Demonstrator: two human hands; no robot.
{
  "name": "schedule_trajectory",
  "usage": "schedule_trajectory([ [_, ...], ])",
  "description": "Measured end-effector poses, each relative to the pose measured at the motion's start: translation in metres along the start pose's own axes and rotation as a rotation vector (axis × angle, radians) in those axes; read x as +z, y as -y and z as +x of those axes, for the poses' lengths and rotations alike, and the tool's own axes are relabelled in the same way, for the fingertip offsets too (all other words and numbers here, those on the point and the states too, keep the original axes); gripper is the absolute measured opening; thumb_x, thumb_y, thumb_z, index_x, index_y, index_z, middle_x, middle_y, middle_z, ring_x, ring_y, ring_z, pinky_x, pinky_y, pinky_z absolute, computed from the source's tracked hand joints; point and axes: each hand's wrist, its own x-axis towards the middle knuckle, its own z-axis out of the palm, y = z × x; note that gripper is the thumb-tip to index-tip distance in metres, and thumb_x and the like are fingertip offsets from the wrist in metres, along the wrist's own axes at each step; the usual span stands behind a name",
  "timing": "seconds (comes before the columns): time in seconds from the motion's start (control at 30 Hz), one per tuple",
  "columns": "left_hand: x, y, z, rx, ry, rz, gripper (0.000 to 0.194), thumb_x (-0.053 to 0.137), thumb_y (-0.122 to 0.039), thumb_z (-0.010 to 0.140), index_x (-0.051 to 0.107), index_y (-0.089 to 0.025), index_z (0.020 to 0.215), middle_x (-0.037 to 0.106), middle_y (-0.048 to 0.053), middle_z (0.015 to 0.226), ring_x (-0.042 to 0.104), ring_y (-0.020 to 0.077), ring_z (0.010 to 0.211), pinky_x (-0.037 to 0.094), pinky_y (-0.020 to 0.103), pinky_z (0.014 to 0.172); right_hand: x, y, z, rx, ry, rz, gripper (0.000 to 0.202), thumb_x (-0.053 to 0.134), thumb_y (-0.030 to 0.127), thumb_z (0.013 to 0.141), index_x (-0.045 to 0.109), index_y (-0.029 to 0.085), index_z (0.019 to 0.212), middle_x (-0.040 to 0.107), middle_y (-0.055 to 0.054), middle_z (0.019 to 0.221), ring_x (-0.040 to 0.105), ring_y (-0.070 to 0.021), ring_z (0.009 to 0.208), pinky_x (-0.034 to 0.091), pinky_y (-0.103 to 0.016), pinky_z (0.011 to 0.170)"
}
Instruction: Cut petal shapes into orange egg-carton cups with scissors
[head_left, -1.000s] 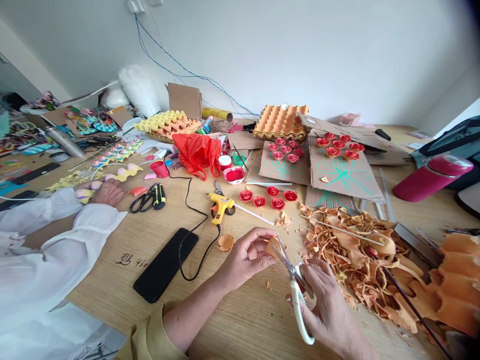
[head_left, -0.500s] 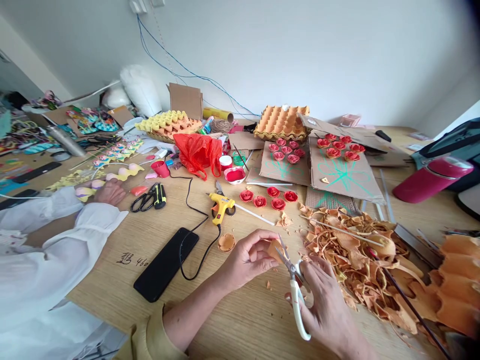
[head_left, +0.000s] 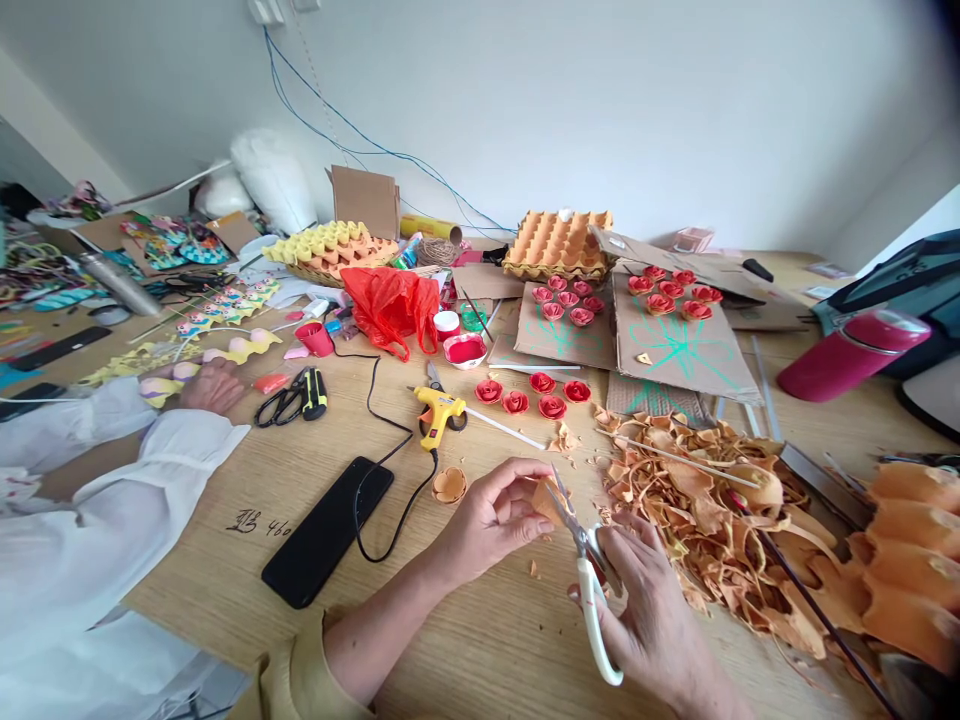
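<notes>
Between the fingertips of my left hand [head_left: 499,515] is a small orange piece of egg carton [head_left: 550,497]. My right hand [head_left: 649,600] holds white-handled scissors [head_left: 592,610], whose parted blades are at the piece. To the left of my left hand lies an orange carton cup [head_left: 450,485] cut into petals. Beyond my hands several red carton roses [head_left: 552,407] lie on the table. A heap of orange scraps [head_left: 705,510] sits to the right of my right hand.
A yellow glue gun [head_left: 439,417] and a black phone [head_left: 326,530] lie left of my hands. Further left are a person's hands [head_left: 214,387] and white sleeves. Cardboard sheets [head_left: 675,350] with roses, a red bag [head_left: 390,305] and a magenta bottle [head_left: 851,355] stand further back.
The view has shifted slightly, so most things on the table appear a little further left. Both hands keep nearly the same pose, with the piece still held at the scissor blades.
</notes>
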Motion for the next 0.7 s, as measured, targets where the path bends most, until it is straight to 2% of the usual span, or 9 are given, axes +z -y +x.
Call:
schedule_trajectory([
  [0.17,-0.0005,0.0002,-0.0006,-0.038,-0.057,-0.036,0.049,0.080,-0.017,0.076,0.056,-0.022,0.119,0.064,0.007,0.116,0.065,0.0169,0.103,0.054,0.028,0.090,0.0006,0.0002,-0.0023,-0.003,-0.001,0.060,0.025,0.054,0.024,0.094,0.034,0.024,0.079,0.044,0.003,0.071,0.044,-0.0188,0.070,0.038,-0.040,0.078],
  [0.27,-0.0009,-0.0004,-0.0003,-0.083,-0.048,-0.065,0.044,0.080,-0.018,0.076,0.059,-0.021,0.115,0.067,0.007,0.110,0.065,0.0181,0.105,0.053,0.029,0.091,0.0011,0.0001,-0.0035,-0.011,0.002,0.080,0.023,0.053,0.021,0.094,0.035,0.024,0.080,0.044,0.002,0.071,0.043,-0.0197,0.072,0.038,-0.038,0.074],
  [0.4,0.0001,-0.0016,0.0001,-0.061,-0.012,-0.128,0.041,0.078,-0.024,0.080,0.060,-0.021,0.116,0.066,0.009,0.116,0.064,0.0222,0.110,0.054,0.033,0.090,0.0018,0.0004,-0.0022,-0.026,-0.025,0.091,0.026,0.054,0.022,0.095,0.033,0.024,0.079,0.041,0.003,0.070,0.041,-0.0194,0.071,0.038,-0.036,0.071],
  [0.53,0.0005,-0.0012,0.0004,-0.051,0.012,-0.176,0.037,0.074,-0.030,0.084,0.060,-0.021,0.117,0.067,0.010,0.113,0.065,0.0245,0.106,0.057,0.038,0.084,0.0018,0.0007,0.0006,-0.031,-0.029,0.085,0.024,0.053,0.023,0.095,0.034,0.024,0.080,0.042,0.003,0.071,0.041,-0.0183,0.068,0.038,-0.038,0.074],
  [0.7,-0.0005,-0.0014,0.0014,-0.063,-0.042,-0.108,0.036,0.077,-0.023,0.081,0.061,-0.020,0.114,0.068,0.008,0.112,0.067,0.0203,0.104,0.053,0.035,0.092,0.0009,0.0002,0.0016,0.009,0.010,0.025,0.021,0.055,0.029,0.093,0.038,0.024,0.083,0.046,0.002,0.076,0.044,-0.0185,0.069,0.037,-0.044,0.081],
])
